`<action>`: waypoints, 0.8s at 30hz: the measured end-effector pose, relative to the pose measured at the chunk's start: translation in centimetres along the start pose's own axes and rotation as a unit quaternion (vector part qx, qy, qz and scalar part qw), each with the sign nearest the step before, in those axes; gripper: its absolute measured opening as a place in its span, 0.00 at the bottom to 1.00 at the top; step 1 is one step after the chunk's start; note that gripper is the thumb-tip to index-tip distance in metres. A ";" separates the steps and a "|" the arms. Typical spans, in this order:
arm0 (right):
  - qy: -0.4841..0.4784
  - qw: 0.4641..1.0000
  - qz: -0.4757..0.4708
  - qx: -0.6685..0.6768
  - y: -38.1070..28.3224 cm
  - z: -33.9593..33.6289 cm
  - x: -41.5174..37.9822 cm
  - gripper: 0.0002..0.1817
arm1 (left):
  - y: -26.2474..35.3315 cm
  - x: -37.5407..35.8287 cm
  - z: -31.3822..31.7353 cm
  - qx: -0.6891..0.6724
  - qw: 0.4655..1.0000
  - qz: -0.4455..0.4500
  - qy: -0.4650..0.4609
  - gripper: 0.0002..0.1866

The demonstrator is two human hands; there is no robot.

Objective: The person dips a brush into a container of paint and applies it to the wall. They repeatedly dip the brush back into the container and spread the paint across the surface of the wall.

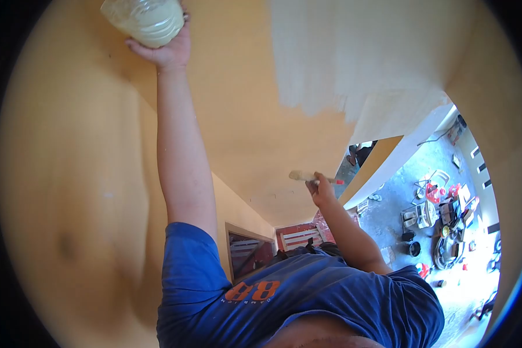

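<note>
the left hand (171,53) is raised high, palm under the tub (153,26), thumb and fingers part-open and curved round its base; pale paint shows through the clear side; the right hand (323,191) is closed on the brush (300,175), bristles pointing left, red tip right, in front of the yellow wall (238,116); whether the bristles touch it i cannot tell; the pale coat (319,52) has a ragged, streaky lower edge; to do this well, i'd hold the tub level and nearer the brush, press spare paint off the bristles inside it, and pull long, light, overlapping strokes across that edge; too full a load could drip toward the cluttered floor (426,156); the thin streaks probably want a second pass
</note>
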State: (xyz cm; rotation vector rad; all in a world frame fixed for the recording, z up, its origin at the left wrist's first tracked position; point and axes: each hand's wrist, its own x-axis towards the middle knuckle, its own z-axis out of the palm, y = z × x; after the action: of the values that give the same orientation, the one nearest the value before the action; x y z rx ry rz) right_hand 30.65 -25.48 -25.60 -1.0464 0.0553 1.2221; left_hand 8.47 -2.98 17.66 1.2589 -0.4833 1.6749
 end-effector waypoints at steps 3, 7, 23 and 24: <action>0.006 0.992 0.075 0.105 2.1 -1.9 -0.9 0.17 | 0.0 -0.1 -1.8 -0.074 0.994 -0.045 -0.074 0.51; -0.023 0.991 0.083 0.099 2.0 -1.2 -3.0 0.17 | -0.3 -2.7 -0.6 -0.040 0.999 -0.028 0.014 0.52; -0.141 0.710 -0.675 -0.141 -17.8 23.0 -10.6 0.11 | -1.4 -10.9 -2.5 -0.025 0.993 -0.068 0.091 0.52; -0.128 0.684 -0.701 -0.156 -18.4 23.9 -11.2 0.11 | -1.4 -11.1 -2.5 -0.024 0.993 -0.067 0.097 0.52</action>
State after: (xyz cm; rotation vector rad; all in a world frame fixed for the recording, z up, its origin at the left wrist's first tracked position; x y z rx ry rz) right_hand 29.15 -16.85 5.33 -0.8092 -1.0466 -0.1037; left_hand 8.55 -5.39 6.49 1.0579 -0.3134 1.6425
